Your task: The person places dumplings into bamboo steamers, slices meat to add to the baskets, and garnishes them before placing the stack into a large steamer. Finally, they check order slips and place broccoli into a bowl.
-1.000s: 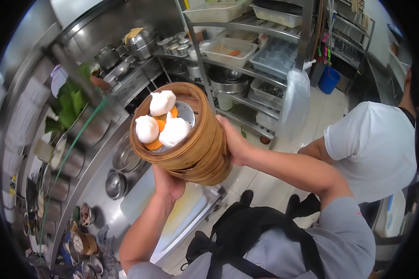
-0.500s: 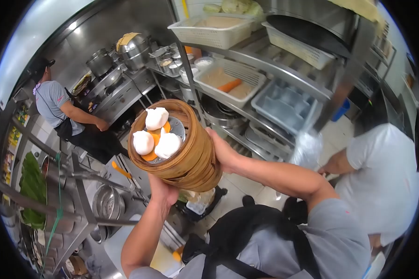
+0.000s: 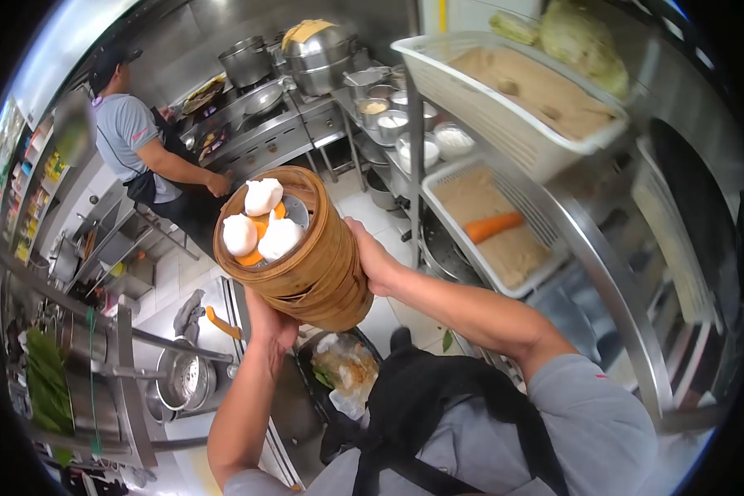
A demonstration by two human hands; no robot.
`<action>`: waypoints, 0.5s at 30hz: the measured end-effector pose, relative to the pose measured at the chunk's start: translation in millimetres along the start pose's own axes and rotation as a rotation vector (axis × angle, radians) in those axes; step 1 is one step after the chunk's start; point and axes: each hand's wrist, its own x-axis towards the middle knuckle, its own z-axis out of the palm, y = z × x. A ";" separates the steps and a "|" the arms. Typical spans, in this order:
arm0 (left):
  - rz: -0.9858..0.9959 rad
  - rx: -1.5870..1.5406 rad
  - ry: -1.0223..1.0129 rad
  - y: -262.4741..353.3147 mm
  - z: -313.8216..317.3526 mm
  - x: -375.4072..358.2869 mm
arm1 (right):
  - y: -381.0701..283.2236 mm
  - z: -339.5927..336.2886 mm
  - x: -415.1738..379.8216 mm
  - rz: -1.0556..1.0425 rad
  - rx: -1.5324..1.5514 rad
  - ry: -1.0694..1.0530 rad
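Note:
A stack of bamboo steamers (image 3: 310,277) is held in front of me, tilted so its open top faces me. Three white buns (image 3: 280,240) sit in the top one, on orange slices (image 3: 249,258) over a perforated metal plate (image 3: 296,212). My left hand (image 3: 273,321) supports the stack from below on its near left side, its fingers partly hidden underneath. Against the right wall of the stack presses my right hand (image 3: 373,258), the fingers hidden behind it.
On the right, a metal rack (image 3: 611,289) holds white plastic baskets (image 3: 512,132), a carrot (image 3: 494,226) and cabbage (image 3: 582,45). A co-worker (image 3: 136,136) stands by the stove (image 3: 264,136). Metal bowls (image 3: 186,380) lie lower left; a black bin (image 3: 307,364) with scraps is below the steamers.
My view has swung and moved forward: the rack and stove are nearer, and the person on the right is out of view. The steamers stay in both hands.

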 end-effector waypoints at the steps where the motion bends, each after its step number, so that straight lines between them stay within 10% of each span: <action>1: 0.002 -0.001 0.000 5.7 -6.1 19.8 | -6.0 -4.3 23.0 0.017 0.021 -0.025; 15: -0.060 0.039 0.048 117.6 -60.3 367.8 | -106.5 -61.2 360.1 -0.049 0.016 0.048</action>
